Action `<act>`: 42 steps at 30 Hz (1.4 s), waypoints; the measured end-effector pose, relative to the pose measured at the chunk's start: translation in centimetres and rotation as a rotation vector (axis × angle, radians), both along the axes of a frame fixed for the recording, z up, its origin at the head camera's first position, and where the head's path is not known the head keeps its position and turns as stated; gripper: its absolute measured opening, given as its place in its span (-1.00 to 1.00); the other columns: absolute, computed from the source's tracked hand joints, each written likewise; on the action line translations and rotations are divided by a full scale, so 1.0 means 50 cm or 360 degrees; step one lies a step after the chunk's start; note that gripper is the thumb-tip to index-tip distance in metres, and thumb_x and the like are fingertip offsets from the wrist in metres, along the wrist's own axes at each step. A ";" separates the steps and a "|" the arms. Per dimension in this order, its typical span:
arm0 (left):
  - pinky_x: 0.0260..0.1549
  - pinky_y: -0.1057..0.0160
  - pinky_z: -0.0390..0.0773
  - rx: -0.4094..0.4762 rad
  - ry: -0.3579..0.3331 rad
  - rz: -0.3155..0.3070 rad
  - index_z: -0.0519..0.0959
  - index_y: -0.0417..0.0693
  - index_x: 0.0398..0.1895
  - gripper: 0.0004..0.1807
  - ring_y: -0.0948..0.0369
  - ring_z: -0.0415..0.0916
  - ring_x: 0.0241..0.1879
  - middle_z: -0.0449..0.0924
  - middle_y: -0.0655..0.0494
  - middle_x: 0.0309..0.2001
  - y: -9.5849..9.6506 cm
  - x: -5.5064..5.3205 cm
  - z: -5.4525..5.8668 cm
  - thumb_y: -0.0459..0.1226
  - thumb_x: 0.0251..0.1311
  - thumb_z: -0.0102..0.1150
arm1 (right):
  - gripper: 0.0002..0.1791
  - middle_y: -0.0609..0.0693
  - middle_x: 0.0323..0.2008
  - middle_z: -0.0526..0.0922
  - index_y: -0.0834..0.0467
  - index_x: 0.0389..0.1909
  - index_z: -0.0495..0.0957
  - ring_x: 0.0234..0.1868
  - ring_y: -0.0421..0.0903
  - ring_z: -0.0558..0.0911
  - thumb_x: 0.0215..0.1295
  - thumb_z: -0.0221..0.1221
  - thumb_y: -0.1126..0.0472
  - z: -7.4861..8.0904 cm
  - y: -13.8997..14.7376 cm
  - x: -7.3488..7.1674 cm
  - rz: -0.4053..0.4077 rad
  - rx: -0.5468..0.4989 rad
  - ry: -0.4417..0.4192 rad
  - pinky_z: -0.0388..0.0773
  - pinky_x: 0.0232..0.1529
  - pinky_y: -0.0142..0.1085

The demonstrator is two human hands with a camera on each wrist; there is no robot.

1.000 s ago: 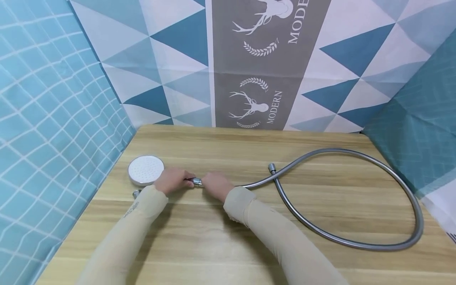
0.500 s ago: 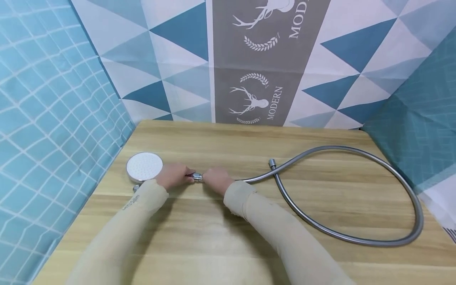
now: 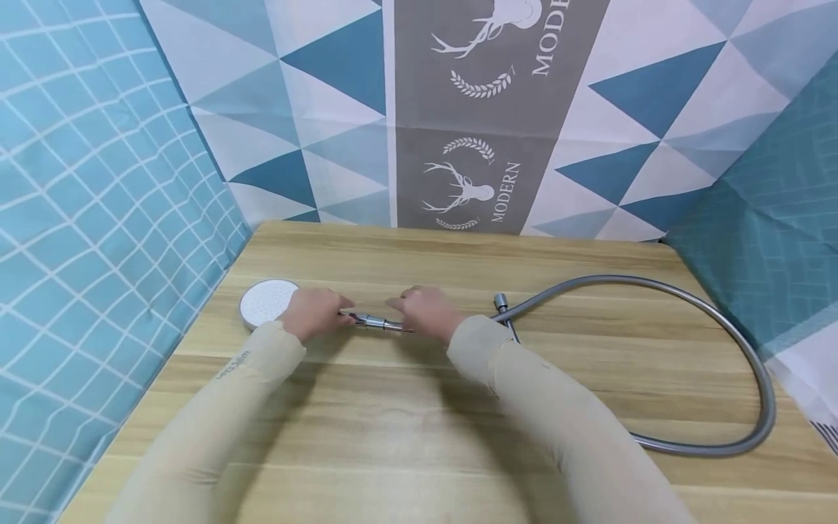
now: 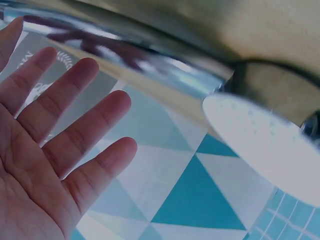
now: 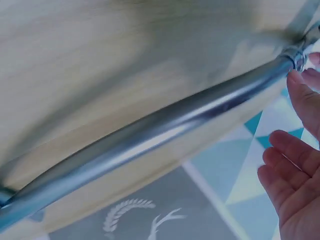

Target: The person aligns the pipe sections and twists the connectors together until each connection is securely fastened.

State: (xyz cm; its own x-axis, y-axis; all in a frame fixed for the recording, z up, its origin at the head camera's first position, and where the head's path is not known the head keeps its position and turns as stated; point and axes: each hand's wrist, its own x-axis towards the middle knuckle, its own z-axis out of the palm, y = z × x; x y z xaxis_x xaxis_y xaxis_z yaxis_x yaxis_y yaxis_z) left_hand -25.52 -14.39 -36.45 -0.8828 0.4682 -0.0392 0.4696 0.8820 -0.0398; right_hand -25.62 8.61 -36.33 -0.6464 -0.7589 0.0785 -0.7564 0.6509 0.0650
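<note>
A chrome hand shower with a round white spray face (image 3: 268, 300) lies at the left of the table, its handle (image 4: 125, 50) joined end to end with a grey metal hose (image 3: 396, 325). My left hand (image 3: 314, 313) is at the handle; in the left wrist view its fingers (image 4: 80, 137) are straight and spread beside it, one fingertip near the handle's edge. Above the hose, just past the joint (image 3: 373, 321), is my right hand (image 3: 428, 311). Its fingers (image 5: 287, 175) look loosely extended in the right wrist view, with the thumb close to the hose end.
The hose makes a wide loop to the right on the wooden table (image 3: 366, 437). Its other end fitting (image 3: 500, 302) lies near the loop's crossing. Patterned cloths surround the table: a blue grid (image 3: 118, 218) at left, triangles behind, teal (image 3: 766, 218) at right.
My right hand has moved right, away from the joint, and its fingers have opened, leaving more of the hose end in view. The left hand stays at the handle, its fingers now further apart.
</note>
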 end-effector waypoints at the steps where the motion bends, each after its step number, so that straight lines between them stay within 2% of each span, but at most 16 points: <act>1: -0.54 0.09 0.52 -0.0001 0.0003 0.0002 0.71 0.05 -0.10 -0.72 0.12 0.57 -0.45 0.69 0.02 -0.37 0.001 0.001 0.002 -0.05 0.21 0.28 | -0.46 0.12 -0.14 0.71 0.13 0.18 0.53 -0.14 0.00 0.69 0.15 0.37 0.17 0.005 0.013 0.000 -0.0022 0.0000 -0.0021 0.62 -0.14 -0.21; 5: -0.45 0.02 0.58 0.0015 -0.0013 0.0016 0.69 -0.02 -0.03 -0.65 0.02 0.66 -0.28 0.72 -0.06 -0.19 -0.004 0.003 0.016 -0.06 0.20 0.27 | -0.42 0.13 -0.01 0.67 0.11 0.24 0.49 0.01 0.03 0.65 0.20 0.34 0.08 0.024 0.071 0.005 -0.0193 0.0023 -0.0139 0.57 -0.01 -0.14; 8: -0.33 -0.01 0.59 0.0074 -0.0101 0.0027 0.67 -0.06 0.02 -0.61 0.02 0.65 -0.20 0.69 -0.08 -0.09 -0.027 0.007 0.031 -0.06 0.21 0.25 | -0.44 0.11 -0.03 0.68 0.09 0.22 0.52 0.00 0.02 0.66 0.19 0.34 0.06 0.031 0.116 0.017 -0.0282 0.0068 -0.0134 0.58 -0.02 -0.13; 13: -0.21 0.00 0.57 0.0173 -0.0223 -0.0088 0.68 -0.05 0.00 -0.63 0.08 0.63 -0.21 0.70 0.01 -0.13 -0.106 0.022 0.049 -0.06 0.21 0.25 | -0.48 0.08 -0.16 0.73 0.11 0.11 0.59 -0.16 -0.02 0.70 0.11 0.39 0.06 0.030 0.172 0.047 -0.0228 0.0162 -0.0039 0.63 -0.19 -0.17; 15: -0.19 0.01 0.56 0.0197 -0.0252 -0.0153 0.70 -0.07 -0.05 -0.66 0.08 0.62 -0.22 0.71 0.04 -0.19 -0.140 0.031 0.051 -0.09 0.20 0.27 | -0.46 0.09 -0.13 0.72 0.11 0.10 0.60 -0.12 -0.01 0.70 0.10 0.40 0.02 0.024 0.189 0.054 -0.0225 0.0176 -0.0047 0.63 -0.18 -0.17; 17: -0.17 -0.01 0.56 0.0220 -0.0269 -0.0203 0.71 -0.11 -0.10 -0.71 0.06 0.62 -0.22 0.70 0.04 -0.22 -0.166 0.039 0.049 -0.14 0.22 0.25 | -0.45 0.10 -0.08 0.71 0.11 0.10 0.60 -0.04 0.03 0.68 0.08 0.40 -0.01 0.018 0.212 0.055 -0.0233 0.0138 -0.0067 0.62 -0.12 -0.14; 20: -0.12 -0.04 0.56 0.0231 -0.0269 -0.0207 0.71 -0.14 -0.10 -0.74 0.00 0.64 -0.17 0.71 -0.01 -0.18 -0.194 0.052 0.046 -0.20 0.26 0.22 | -0.46 0.15 -0.02 0.68 0.17 0.07 0.61 0.00 0.08 0.66 0.08 0.40 0.01 0.007 0.259 0.049 -0.0254 0.0008 -0.0135 0.60 -0.05 -0.10; 23: -0.15 -0.05 0.57 0.0200 -0.0252 -0.0184 0.70 -0.14 -0.09 -0.76 -0.03 0.65 -0.17 0.72 -0.04 -0.18 -0.215 0.064 0.040 -0.25 0.25 0.21 | -0.49 0.19 -0.04 0.68 0.22 0.03 0.63 -0.03 0.11 0.67 0.07 0.41 0.06 -0.003 0.307 0.045 -0.0328 -0.0144 -0.0253 0.58 -0.04 -0.05; 26: -0.17 -0.06 0.57 0.0167 -0.0235 -0.0165 0.70 -0.13 -0.09 -0.74 -0.08 0.65 -0.17 0.72 -0.07 -0.18 -0.233 0.072 0.033 -0.26 0.15 0.30 | -0.51 0.17 -0.13 0.72 0.23 -0.01 0.65 -0.11 0.09 0.69 0.06 0.41 0.06 -0.012 0.345 0.045 -0.0478 -0.0261 -0.0417 0.60 -0.11 -0.08; 31: -0.17 -0.12 0.56 0.0211 -0.0220 -0.0171 0.70 -0.15 -0.11 -0.65 -0.16 0.63 -0.17 0.71 -0.14 -0.19 -0.258 0.080 0.022 -0.26 -0.01 0.42 | -0.51 0.13 -0.25 0.73 0.26 -0.02 0.66 -0.22 -0.01 0.68 0.08 0.41 0.04 -0.029 0.383 0.049 -0.0753 -0.0511 -0.0746 0.58 -0.22 -0.17; 34: -0.17 -0.16 0.55 0.0241 -0.0270 -0.0110 0.68 -0.17 -0.06 -0.60 -0.21 0.61 -0.15 0.67 -0.24 -0.15 -0.274 0.087 0.018 -0.27 -0.04 0.42 | -0.47 0.15 -0.21 0.71 0.30 0.06 0.60 -0.24 -0.06 0.65 0.13 0.38 0.07 -0.037 0.391 0.051 -0.0904 -0.0752 -0.0967 0.56 -0.25 -0.21; 38: -0.15 -0.19 0.53 0.0254 -0.0331 -0.0031 0.66 -0.17 0.00 -0.55 -0.24 0.58 -0.09 0.64 -0.29 -0.10 -0.281 0.089 0.010 -0.29 -0.04 0.40 | -0.39 0.24 -0.09 0.66 0.36 0.25 0.41 -0.30 -0.05 0.69 0.28 0.26 0.10 -0.042 0.395 0.050 -0.1034 -0.1109 -0.1290 0.61 -0.30 -0.20; 40: -0.13 -0.17 0.54 0.0279 -0.0324 -0.0064 0.66 -0.18 -0.01 -0.56 -0.21 0.59 -0.08 0.66 -0.23 -0.10 -0.277 0.087 0.002 -0.29 -0.04 0.41 | -0.35 0.29 -0.01 0.63 0.36 0.32 0.32 -0.29 -0.04 0.71 0.33 0.21 0.10 -0.045 0.396 0.049 -0.1113 -0.1258 -0.1429 0.63 -0.27 -0.17; 42: -0.10 -0.15 0.54 0.0306 -0.0286 -0.0144 0.67 -0.19 -0.04 -0.57 -0.19 0.59 -0.07 0.67 -0.19 -0.11 -0.272 0.082 -0.010 -0.29 -0.05 0.43 | -0.33 0.30 0.05 0.60 0.35 0.37 0.24 -0.25 -0.05 0.71 0.37 0.17 0.09 -0.048 0.394 0.049 -0.1188 -0.1322 -0.1514 0.62 -0.21 -0.14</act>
State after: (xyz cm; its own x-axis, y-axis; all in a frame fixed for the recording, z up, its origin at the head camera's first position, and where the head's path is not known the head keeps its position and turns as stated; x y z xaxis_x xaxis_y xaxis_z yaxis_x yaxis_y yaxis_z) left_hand -21.41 -28.01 -36.97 -0.8240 0.5587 -0.0940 0.5311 0.8195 0.2154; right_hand -23.18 28.33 -38.74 -0.9169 -0.1832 -0.3545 0.2226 0.5027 -0.8353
